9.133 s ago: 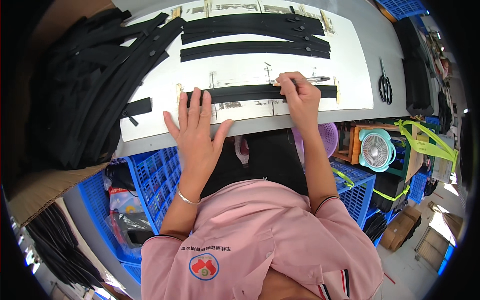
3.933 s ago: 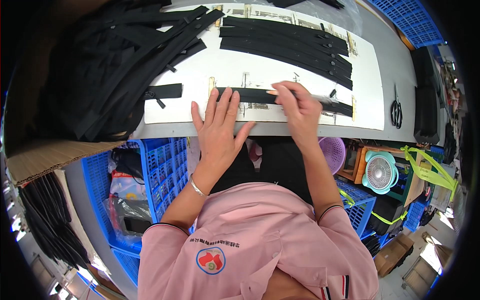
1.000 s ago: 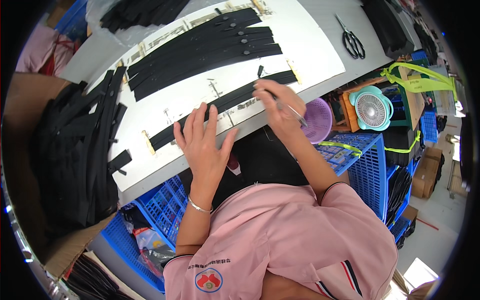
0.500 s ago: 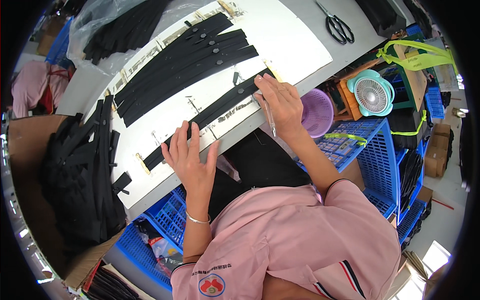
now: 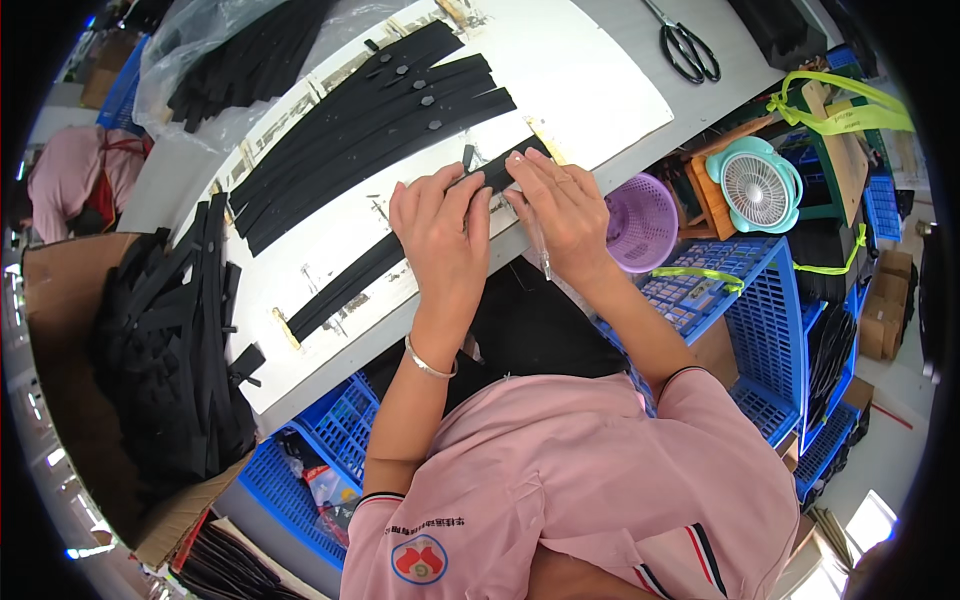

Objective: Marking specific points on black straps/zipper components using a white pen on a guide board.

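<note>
A long black strip (image 5: 345,287), which looks like zipper tape, lies diagonally along the near side of a white board (image 5: 590,90). My left hand (image 5: 440,235) is on the strip's right part, fingers bent and pinched together over it; what lies under the fingertips is hidden. Close beside it, my right hand (image 5: 565,215) presses its fingertips on the strip's right end. A slim clear pen (image 5: 544,255) is tucked in that hand, pointing down toward me. Farther back on the board, several similar black strips (image 5: 370,125) lie side by side, with small grey pieces on them.
A cardboard box (image 5: 65,290) full of black strips stands at left. Black-handled scissors (image 5: 690,52) lie at the far right of the table. A purple basket (image 5: 640,225), a turquoise fan (image 5: 755,185) and blue crates (image 5: 765,330) stand at right. Another person (image 5: 75,180) is at far left.
My left hand has moved right and away from me along the strip, from its left part to beside my right hand, and its fingers have drawn together. The right hand stays at the strip's end.
</note>
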`<state>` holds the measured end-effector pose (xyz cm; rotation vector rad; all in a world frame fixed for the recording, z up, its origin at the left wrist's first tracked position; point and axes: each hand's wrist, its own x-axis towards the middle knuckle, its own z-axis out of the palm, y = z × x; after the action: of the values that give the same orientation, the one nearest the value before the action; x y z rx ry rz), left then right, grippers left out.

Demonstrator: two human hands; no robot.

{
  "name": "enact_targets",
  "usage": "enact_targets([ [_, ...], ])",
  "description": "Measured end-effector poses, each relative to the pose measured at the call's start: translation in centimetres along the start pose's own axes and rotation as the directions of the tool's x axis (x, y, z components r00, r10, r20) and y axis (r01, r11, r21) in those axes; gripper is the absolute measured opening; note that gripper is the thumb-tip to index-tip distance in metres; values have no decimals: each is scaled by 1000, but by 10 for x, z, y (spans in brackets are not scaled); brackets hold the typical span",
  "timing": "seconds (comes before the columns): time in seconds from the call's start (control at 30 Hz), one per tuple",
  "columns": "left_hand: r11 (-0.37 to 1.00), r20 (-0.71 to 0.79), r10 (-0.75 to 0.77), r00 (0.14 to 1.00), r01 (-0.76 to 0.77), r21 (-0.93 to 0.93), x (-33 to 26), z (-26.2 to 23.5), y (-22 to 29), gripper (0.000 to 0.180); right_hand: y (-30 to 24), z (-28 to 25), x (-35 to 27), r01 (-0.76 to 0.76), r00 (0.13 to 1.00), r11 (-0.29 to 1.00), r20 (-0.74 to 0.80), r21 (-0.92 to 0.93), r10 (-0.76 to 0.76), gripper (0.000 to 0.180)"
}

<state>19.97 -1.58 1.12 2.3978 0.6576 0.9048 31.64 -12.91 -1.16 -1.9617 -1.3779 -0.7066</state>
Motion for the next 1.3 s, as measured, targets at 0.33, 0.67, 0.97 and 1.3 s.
enact_targets([
  [0.33,1000,-40,-15,999,15,12,1,7,1,14,15,-6,51,-528,844,701,386,479,372,14],
  [0.67,999,-55,10,998,-7,45,-1,12,-2,13,24,21,43,-419,884,769,409,483,226,26],
  [0.97,998,-63,13,998,-8,65,1,10,0,14,21,20,43,-394,913,742,321,542,250,21],
  [1.3,998,-58,1,998,2,55,1,9,-1,14,27,10,44,-408,876,745,455,528,157,21],
])
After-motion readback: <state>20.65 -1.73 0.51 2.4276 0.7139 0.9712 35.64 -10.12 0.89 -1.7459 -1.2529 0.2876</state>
